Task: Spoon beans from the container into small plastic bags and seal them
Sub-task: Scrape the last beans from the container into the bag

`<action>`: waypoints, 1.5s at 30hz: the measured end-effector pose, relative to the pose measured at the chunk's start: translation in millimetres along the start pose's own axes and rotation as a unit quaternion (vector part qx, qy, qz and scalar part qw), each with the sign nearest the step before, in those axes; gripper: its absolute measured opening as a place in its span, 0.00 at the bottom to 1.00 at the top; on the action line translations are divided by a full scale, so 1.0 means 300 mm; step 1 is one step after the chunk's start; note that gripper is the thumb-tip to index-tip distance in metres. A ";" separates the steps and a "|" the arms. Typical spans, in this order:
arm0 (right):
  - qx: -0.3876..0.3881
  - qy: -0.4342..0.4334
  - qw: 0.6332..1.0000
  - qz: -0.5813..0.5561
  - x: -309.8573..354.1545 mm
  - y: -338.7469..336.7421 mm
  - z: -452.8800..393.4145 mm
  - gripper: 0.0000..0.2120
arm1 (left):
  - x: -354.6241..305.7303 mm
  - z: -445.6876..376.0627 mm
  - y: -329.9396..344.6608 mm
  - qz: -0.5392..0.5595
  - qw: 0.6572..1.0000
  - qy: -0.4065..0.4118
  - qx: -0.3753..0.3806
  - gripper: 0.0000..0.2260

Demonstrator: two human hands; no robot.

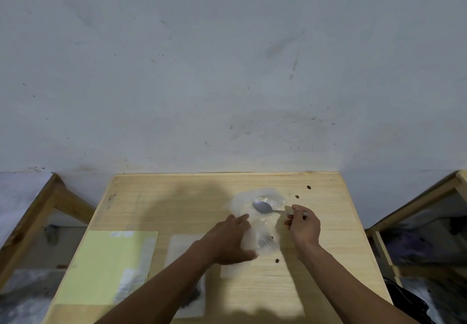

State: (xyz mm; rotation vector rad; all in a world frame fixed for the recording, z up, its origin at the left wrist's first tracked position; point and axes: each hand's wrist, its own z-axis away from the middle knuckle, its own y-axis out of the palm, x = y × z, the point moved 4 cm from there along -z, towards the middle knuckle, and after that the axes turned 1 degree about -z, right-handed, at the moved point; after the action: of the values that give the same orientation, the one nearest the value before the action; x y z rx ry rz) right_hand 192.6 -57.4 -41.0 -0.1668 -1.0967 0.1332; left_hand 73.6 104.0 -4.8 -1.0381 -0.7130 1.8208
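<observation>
Wooden table (pixel 328 235) bears yellow sheet (pixel 101 268), scattered beans (pixel 277 260).

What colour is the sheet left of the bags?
Pale yellow-green sheet, plain, best seen in the head view.

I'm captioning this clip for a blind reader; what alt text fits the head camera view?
A person's right hand holds a metal spoon over a clear plastic bag that the left hand holds on a wooden table. A few loose beans dot the tabletop, and a pale yellow sheet lies at left.
</observation>
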 end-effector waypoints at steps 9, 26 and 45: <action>0.044 -0.014 0.999 0.023 0.001 0.004 -0.016 0.13 | -0.025 -0.084 -0.088 -0.166 0.985 0.036 0.003 0.34; 0.061 0.108 0.925 -0.360 0.165 0.038 -0.006 0.15 | 0.009 -0.051 -0.018 -0.013 0.978 0.124 -0.169 0.28; 0.067 -0.079 0.986 -0.132 0.174 -0.065 0.052 0.12 | 0.105 -0.085 -0.117 0.003 0.985 -0.030 -0.173 0.32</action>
State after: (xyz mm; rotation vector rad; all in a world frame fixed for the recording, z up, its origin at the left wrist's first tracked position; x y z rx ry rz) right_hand 202.8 -65.6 15.4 0.1119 -1.2529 -0.0191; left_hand 102.8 148.7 -0.5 -1.2110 -1.0913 1.7759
